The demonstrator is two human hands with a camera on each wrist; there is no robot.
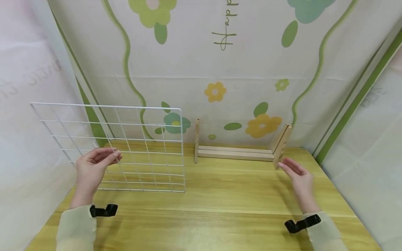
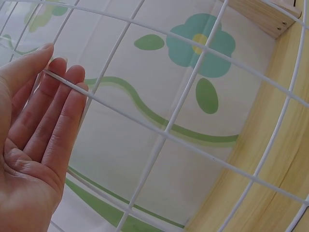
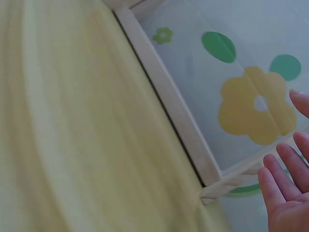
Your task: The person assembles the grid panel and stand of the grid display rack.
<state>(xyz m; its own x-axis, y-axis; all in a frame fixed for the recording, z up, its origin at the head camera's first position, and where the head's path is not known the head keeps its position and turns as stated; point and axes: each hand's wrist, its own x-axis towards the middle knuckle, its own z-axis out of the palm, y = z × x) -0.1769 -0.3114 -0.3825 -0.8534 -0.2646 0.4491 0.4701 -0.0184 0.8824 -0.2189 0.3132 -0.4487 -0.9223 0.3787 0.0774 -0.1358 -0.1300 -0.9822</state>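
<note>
left grip [image 1: 94, 165] grasps a white wire grid [image 1: 126, 139], thumb and fingers pinching one of its wires toward the grid's left part; the left wrist view shows that wire running between thumb tip and fingertips, the palm bare behind them. the grid is held on edge over the left side of the wood-grain desk [image 1: 201, 209], and it can't be told whether its bottom edge touches down.

right grip [image 1: 299, 176] is released, its fingers fairly straight and the thumb apart from them, just beside the right end of a pale wooden stand [image 1: 235, 153]; whether a fingertip touches that upright can't be told. the stand sits at the far part of the desk, to the right of the grid and apart from it: two uprights joined by a low grooved rail.

behind, a white cloth [image 1: 188, 59] hangs with green wavy lines, yellow, green and teal flowers and some sideways lettering. both arms wear pale sleeves [image 1: 76, 225], each with a black mount [image 1: 103, 210] at the wrist.
</note>
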